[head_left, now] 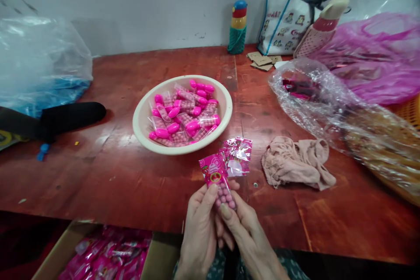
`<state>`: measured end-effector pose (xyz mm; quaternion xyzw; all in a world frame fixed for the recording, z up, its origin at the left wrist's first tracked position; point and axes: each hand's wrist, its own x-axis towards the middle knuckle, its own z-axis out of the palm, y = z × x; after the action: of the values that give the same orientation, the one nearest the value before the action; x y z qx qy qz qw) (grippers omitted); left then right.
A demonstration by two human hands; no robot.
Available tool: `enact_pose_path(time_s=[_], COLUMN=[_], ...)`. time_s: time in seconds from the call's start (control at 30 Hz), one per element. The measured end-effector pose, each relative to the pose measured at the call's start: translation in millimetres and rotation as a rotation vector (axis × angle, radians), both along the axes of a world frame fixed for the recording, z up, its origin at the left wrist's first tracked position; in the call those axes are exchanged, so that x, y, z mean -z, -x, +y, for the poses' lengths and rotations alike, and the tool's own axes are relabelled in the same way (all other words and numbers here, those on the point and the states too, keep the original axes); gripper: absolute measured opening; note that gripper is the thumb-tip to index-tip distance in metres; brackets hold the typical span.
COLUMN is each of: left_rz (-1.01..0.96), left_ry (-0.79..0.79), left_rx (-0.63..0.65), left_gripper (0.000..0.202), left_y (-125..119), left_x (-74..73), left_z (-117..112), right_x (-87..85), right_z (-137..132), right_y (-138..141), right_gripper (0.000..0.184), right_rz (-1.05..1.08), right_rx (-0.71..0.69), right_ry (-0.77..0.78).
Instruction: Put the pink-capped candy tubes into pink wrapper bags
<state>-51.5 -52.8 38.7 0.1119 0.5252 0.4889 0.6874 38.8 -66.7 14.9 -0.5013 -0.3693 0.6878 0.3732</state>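
Observation:
Above the table's front edge, my left hand (201, 223) and my right hand (247, 232) together grip a pink packet (215, 177). Its printed top points away from me, and round pink balls show through the clear lower part. Both thumbs press on its front, the left one near the middle and the right one at the bottom. Just beyond it, several flat shiny pink packets (241, 155) lie on the table. A cream basin (139, 133) farther off holds many small clear containers (183, 118) with bright pink ends and pink balls inside.
A cardboard box (159, 256) of pink packets sits below the table edge. On the right are a crumpled cloth (295, 162), clear plastic (305, 100) and a purple bag (377, 61). Bottles and a printed bag (285, 22) stand behind; a black object (75, 113) lies left.

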Motion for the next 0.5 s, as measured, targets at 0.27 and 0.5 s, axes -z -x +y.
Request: enact_pose_path(time_s=[0.27,0.5], left_rz=[-0.016,0.038], left_ry=[-0.04,-0.012], left_rx=[0.037,-0.064], left_gripper=[0.041,0.035], left_y=[3.1,-7.4], left_x=[-5.5,-1.3], left_z=[13.5,10.0], right_x=[-0.9,15.8], right_z=[4.3,-5.4], right_y=[-0.7,6.2], right_gripper=[0.046,0.043], right_rz=[-0.058,-0.129], right_rx=[-0.002,0.1], right_ry=[0.002,0.029])
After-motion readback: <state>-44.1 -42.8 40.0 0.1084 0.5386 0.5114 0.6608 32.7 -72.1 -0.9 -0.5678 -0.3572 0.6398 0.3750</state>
